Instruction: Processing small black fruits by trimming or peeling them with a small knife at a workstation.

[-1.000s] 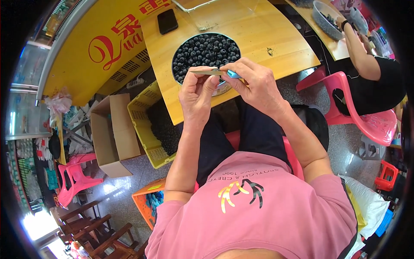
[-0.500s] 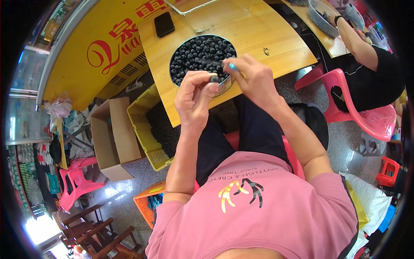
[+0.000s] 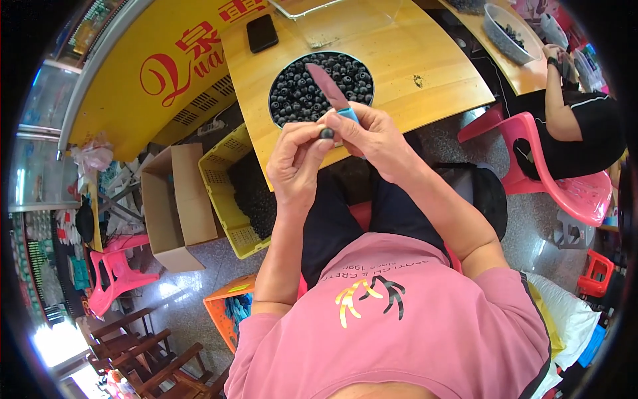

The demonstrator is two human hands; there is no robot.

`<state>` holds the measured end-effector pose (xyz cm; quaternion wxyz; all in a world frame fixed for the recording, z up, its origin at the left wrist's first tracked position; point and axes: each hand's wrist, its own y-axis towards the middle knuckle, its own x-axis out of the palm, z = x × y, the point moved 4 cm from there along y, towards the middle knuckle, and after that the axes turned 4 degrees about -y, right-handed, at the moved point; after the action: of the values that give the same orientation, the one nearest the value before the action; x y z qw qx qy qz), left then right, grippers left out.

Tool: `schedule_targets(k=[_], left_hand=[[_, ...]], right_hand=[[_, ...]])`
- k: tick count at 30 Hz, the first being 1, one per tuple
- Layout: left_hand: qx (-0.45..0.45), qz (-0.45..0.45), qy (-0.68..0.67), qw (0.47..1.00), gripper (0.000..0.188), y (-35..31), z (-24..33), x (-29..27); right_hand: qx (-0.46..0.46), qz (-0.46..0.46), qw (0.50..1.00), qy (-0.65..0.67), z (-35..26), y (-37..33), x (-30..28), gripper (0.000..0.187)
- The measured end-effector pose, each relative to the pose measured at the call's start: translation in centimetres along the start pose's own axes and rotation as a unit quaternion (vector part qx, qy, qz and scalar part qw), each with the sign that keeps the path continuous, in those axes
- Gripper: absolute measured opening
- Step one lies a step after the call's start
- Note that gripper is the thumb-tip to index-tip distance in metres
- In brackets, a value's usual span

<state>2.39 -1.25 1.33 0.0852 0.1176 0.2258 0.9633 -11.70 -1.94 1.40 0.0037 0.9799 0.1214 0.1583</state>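
Note:
My left hand pinches a small dark round nut-like fruit between thumb and fingers, in front of the near rim of a round metal tin. In my right hand is a small knife with a blue handle, its blade pointing up and away over the tin. The fingers of both hands meet beside the fruit. Many similar dark fruits fill the round tin on the wooden table. My fingers hide part of the tin's near edge.
A black phone lies beyond the tin at left. On the floor, left of my legs, are a yellow crate of dark fruits and an opened cardboard box. At right, a co-worker sits on a pink chair near a clear basin.
My right hand has come left and down to meet the left hand. The knife, blurred before, now points upward. At right, the co-worker's arm has drawn back from the basin.

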Motion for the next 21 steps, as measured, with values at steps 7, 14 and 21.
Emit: schedule_targets(k=[7,14,21], left_hand=[[-0.01,0.12,0.171,0.978,0.015,-3.2,0.9,-8.4],[-0.097,0.192,0.368,0.905,0.017,-4.7,0.4,-14.7],[0.054,-0.071,0.305,0.948,0.01,3.7,0.1,-2.7]], right_hand=[[-0.034,0.069,0.989,-0.127,-0.6,0.0,-2.0,0.023],[-0.016,0.194,0.97,-0.148,-0.7,-1.4,-9.6,0.023],[0.006,0.19,0.971,-0.144,-0.4,-2.4,-9.7,0.026]])
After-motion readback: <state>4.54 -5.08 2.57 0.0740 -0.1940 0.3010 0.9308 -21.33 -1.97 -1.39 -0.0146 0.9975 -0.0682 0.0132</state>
